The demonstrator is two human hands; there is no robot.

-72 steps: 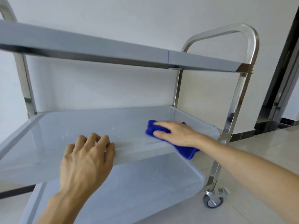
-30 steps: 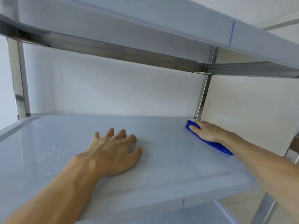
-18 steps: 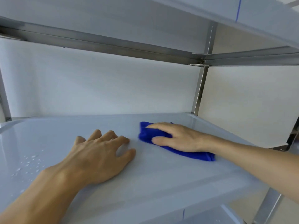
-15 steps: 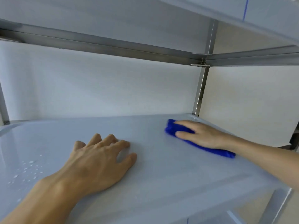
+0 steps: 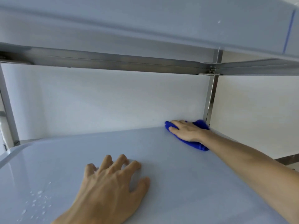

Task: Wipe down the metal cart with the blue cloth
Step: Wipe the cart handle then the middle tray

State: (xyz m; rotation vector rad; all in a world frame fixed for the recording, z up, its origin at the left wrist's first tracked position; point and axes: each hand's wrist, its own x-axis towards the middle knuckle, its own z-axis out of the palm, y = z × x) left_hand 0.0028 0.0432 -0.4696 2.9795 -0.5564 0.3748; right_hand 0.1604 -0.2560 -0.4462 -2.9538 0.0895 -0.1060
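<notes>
In the head view, the blue cloth [image 5: 198, 143] is lying bunched and flattened under the right hand [image 5: 186, 130], its deep blue folds showing beyond the fingertips, behind the knuckles and trailing out under the wrist. The right hand is pressing it down with straight, flat fingers at the far right corner of the metal cart's middle shelf [image 5: 169, 167], just beside the upright post [image 5: 211, 97] that is rising behind the hand. The left hand [image 5: 111, 183] is resting palm down on the same shelf, nearer the camera and well apart from the cloth, with its fingers spread and slightly bent at the tips, holding nothing.

The shelf surface is looking pale grey-blue and smooth, with a raised rim curving round on the side away from the cloth. Water droplets [image 5: 38, 201] are sitting on it just outside the left hand's little finger. The top shelf [image 5: 145, 26] is spanning overhead above both hands, carried on a steel crossbar [image 5: 113, 59]. A plain white wall [image 5: 105, 102] is standing behind the cart, beyond the fingertips.
</notes>
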